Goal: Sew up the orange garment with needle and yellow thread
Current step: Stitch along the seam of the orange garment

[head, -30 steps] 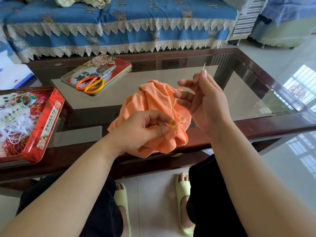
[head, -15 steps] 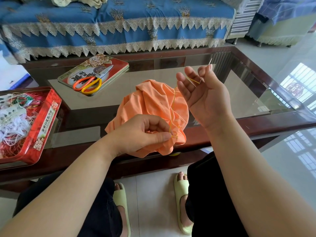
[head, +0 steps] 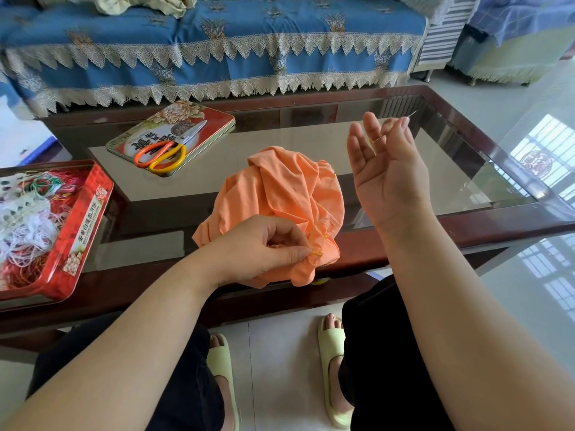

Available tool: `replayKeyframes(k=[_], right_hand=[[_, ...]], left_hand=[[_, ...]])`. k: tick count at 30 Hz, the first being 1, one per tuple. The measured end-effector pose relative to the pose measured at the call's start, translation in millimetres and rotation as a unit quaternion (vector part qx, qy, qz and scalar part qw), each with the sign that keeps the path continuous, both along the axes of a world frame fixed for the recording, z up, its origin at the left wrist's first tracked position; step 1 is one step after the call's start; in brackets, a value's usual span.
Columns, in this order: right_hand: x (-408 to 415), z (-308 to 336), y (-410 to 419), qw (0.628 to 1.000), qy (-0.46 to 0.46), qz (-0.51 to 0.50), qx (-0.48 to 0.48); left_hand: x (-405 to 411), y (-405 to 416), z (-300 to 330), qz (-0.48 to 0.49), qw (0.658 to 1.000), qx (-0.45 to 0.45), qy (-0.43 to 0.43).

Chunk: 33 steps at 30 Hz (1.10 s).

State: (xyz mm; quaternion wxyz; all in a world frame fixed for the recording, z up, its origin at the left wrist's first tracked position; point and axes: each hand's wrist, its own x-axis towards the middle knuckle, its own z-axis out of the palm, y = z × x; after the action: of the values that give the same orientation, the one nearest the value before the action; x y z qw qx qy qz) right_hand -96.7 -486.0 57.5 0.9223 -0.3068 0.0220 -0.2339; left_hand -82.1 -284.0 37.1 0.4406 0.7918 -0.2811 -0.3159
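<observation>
The orange garment [head: 280, 194] lies bunched on the near edge of the glass table. My left hand [head: 258, 247] pinches its lower fold beside the yellow stitches [head: 320, 241]. My right hand [head: 385, 169] is raised to the right of the garment, palm toward me. Its thumb and forefinger pinch the thin needle [head: 410, 115], while the other fingers are spread. Yellow thread [head: 378, 140] crosses the fingers and runs down toward the fabric, too fine to follow all the way.
A red tin lid [head: 217, 119] on the table carries orange-and-yellow scissors [head: 165, 154]. At the left stands a red tin [head: 84, 219] full of tangled threads. The table [head: 466, 225] has a dark wooden frame. A blue-covered sofa [head: 217, 42] is behind.
My right hand has drawn the needle up and to the right, away from the garment, and spread its fingers. My left hand has kept its pinch on the fold.
</observation>
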Motion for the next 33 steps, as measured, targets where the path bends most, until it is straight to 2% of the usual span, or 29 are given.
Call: replayKeyframes(k=[3,4,6,7,9,10,11,13,16,20,24,28,33], right_hand=[[-2.9,4.5,7.4,0.998,0.013,0.060,0.002],[-5.0,5.8,12.1,0.995,0.029,0.090,-0.023],[-9.5,4.3,22.7,0.976,0.093,0.109,-0.164],[-11.1,0.9,28.5,0.949,0.130,0.087,-0.272],[-12.3,-7.1,37.7,0.858,0.172,0.016,-0.483],[-11.6,-11.1,41.2,0.816,0.170,-0.009,-0.552],[-11.1,-13.7,43.5,0.787,0.163,-0.023,-0.594],[-9.0,-17.2,47.2,0.752,0.147,-0.035,-0.642],[-7.4,-20.7,51.6,0.722,0.134,-0.055,-0.676],[-4.9,-18.3,50.1,0.734,0.131,-0.118,-0.655],[-1.9,-15.0,38.6,0.732,0.123,-0.199,-0.639],[-2.5,-18.0,41.1,0.720,0.128,-0.208,-0.650],[0.5,-18.9,38.4,0.727,0.174,-0.153,-0.647]], left_hand=[[1.4,-0.2,-5.1,-0.002,0.999,0.015,-0.044],[2.0,-0.4,-5.9,0.000,0.999,0.012,-0.052],[1.9,-1.4,-4.6,0.010,0.999,-0.012,-0.049],[1.6,-1.0,-2.8,0.020,0.998,-0.030,-0.042],[2.5,0.7,0.5,0.044,0.996,-0.070,-0.027],[3.3,1.9,1.5,0.051,0.994,-0.092,-0.023],[3.4,2.4,2.7,0.054,0.992,-0.114,-0.022],[2.9,4.4,5.5,0.055,0.988,-0.143,-0.027],[2.1,5.7,5.7,0.072,0.983,-0.163,-0.043],[5.0,8.1,7.2,0.113,0.980,-0.144,-0.072],[7.9,8.6,6.1,0.142,0.980,-0.083,-0.110],[8.7,10.6,3.7,0.134,0.984,-0.024,-0.116],[7.5,11.3,5.8,0.161,0.982,-0.070,-0.067]])
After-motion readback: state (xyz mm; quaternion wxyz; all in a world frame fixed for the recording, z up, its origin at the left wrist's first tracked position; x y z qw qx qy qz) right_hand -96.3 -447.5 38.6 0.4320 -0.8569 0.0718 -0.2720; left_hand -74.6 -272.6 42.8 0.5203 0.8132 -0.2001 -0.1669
